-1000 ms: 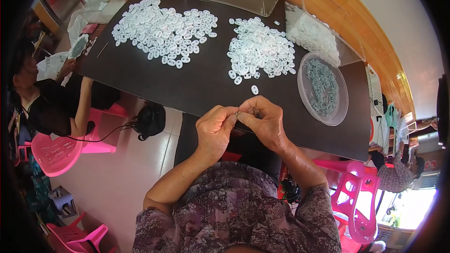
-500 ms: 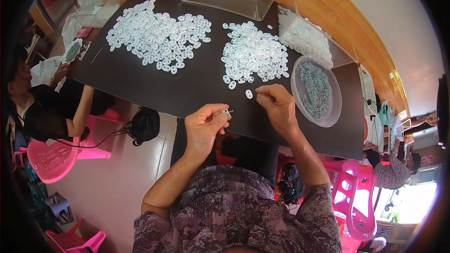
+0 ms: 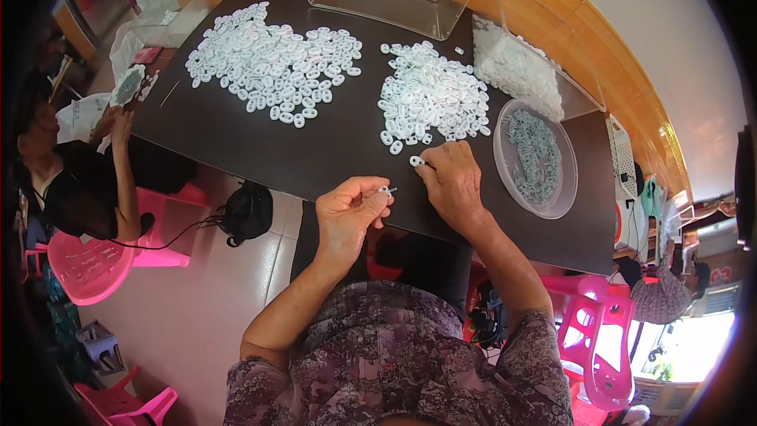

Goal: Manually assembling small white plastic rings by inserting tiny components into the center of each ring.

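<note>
My left hand (image 3: 345, 217) is closed near the table's front edge. Its thumb and fingertips pinch a small white plastic piece (image 3: 384, 189) with a thin grey screw-like pin sticking out to the right. My right hand (image 3: 456, 183) is closed too, its thumb and fingers on a white oval plastic piece with two holes (image 3: 416, 161). Just beyond that hand lies a heap of small white plastic pieces (image 3: 430, 91). A larger heap of white oval pieces (image 3: 276, 59) spreads to the left. Right of my right hand sits a round clear tub (image 3: 569, 185) holding many small grey screws (image 3: 532, 146).
At the back of the dark table (image 3: 331, 154) stands a clear plastic box (image 3: 386, 1). Another clear bin (image 3: 582, 102) at the back right holds white pieces. A thin stick (image 3: 169, 93) lies far left. Beyond the left edge, a person (image 3: 75, 166) works near a pink stool (image 3: 91, 264).
My right hand has moved left and closed on the white oval piece that lay on the table. My left hand keeps its pinch. At the left, the other person's hands have come together.
</note>
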Demonstrator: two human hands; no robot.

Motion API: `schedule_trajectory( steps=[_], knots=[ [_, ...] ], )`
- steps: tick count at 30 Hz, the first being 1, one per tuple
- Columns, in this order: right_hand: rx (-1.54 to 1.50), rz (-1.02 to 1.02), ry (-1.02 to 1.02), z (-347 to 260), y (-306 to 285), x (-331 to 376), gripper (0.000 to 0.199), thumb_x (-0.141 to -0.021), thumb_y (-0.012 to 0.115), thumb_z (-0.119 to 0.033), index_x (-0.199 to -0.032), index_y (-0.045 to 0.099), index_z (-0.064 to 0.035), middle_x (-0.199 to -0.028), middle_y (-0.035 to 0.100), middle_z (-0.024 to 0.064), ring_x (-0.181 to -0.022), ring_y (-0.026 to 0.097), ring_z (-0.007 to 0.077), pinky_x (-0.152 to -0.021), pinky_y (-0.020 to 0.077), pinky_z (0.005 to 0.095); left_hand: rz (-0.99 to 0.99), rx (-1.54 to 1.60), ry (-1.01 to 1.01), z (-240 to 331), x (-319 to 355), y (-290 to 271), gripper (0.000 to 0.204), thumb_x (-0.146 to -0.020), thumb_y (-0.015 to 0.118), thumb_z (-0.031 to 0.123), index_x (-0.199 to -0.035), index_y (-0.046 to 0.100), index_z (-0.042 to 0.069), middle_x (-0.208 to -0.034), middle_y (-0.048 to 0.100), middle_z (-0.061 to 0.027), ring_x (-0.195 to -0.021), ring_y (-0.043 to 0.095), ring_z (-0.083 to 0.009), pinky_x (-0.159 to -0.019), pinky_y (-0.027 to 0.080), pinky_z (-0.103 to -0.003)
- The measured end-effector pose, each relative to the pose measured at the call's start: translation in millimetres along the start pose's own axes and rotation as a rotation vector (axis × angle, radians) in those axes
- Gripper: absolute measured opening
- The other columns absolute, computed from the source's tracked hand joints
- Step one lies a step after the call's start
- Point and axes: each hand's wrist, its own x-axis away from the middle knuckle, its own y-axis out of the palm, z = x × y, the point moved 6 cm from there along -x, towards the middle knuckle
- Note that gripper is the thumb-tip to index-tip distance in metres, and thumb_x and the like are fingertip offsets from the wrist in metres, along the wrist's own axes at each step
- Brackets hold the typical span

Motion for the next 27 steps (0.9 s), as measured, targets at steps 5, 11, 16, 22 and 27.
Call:
schedule_trajectory(
  steps=[5, 11, 16, 22, 27],
  knots=[
    [-0.061, 0.006, -0.028, -5, -4, 0, 0.016, -0.069, 0.066, -0.001, -0.079, 0.056, -0.0054, -0.076, 0.05, 0.009, -0.075, 0.048, 0.0279, -0.065, 0.041, 0.0376, -0.005, -0.008, -0.003, -1, 0, -2, 0.016, -0.084, 0.062, 0.003, -0.099, 0.062, -0.005, -0.08, 0.065, -0.0107, -0.063, 0.058, -0.0103, -0.054, 0.048, -0.021],
    [-0.078, 0.002, -0.06, -9, -10, 5, 0.015, -0.069, 0.065, -0.001, -0.081, 0.058, -0.005, -0.076, 0.052, 0.0091, -0.073, 0.049, 0.0279, -0.064, 0.0414, 0.0379, 0.0, -0.002, 0.022, 2, 2, -3, 0.016, -0.084, 0.062, 0.003, -0.098, 0.062, -0.005, -0.08, 0.065, -0.0115, -0.063, 0.059, -0.0109, -0.054, 0.048, -0.022],
    [-0.208, -0.012, -0.004, -17, -14, 2, 0.02, -0.069, 0.067, -0.004, -0.088, 0.062, -0.0026, -0.078, 0.057, 0.0089, -0.074, 0.052, 0.027, -0.066, 0.0422, 0.0355, 0.073, 0.047, 0.078, 4, 2, -10, 0.017, -0.085, 0.06, 0.001, -0.1, 0.061, -0.006, -0.082, 0.064, -0.0111, -0.064, 0.058, -0.0102, -0.055, 0.047, -0.02],
    [-0.246, -0.096, -0.069, -42, -2, -2, 0.025, -0.068, 0.07, -0.007, -0.092, 0.063, -0.0039, -0.081, 0.056, 0.0095, -0.076, 0.049, 0.0267, -0.065, 0.0421, 0.036, 0.177, 0.114, 0.112, 9, 2, -18, 0.017, -0.085, 0.059, 0.0, -0.101, 0.06, -0.006, -0.083, 0.065, -0.0121, -0.064, 0.058, -0.0115, -0.056, 0.048, -0.021],
    [-0.201, -0.102, -0.107, -47, 9, 2, 0.018, -0.068, 0.069, -0.004, -0.085, 0.063, -0.0051, -0.079, 0.055, 0.0091, -0.075, 0.049, 0.027, -0.064, 0.0424, 0.036, 0.174, 0.107, 0.098, 10, 2, -18, 0.016, -0.085, 0.059, 0.0, -0.1, 0.06, -0.006, -0.082, 0.064, -0.0116, -0.064, 0.058, -0.0109, -0.056, 0.048, -0.021]
  ],
)
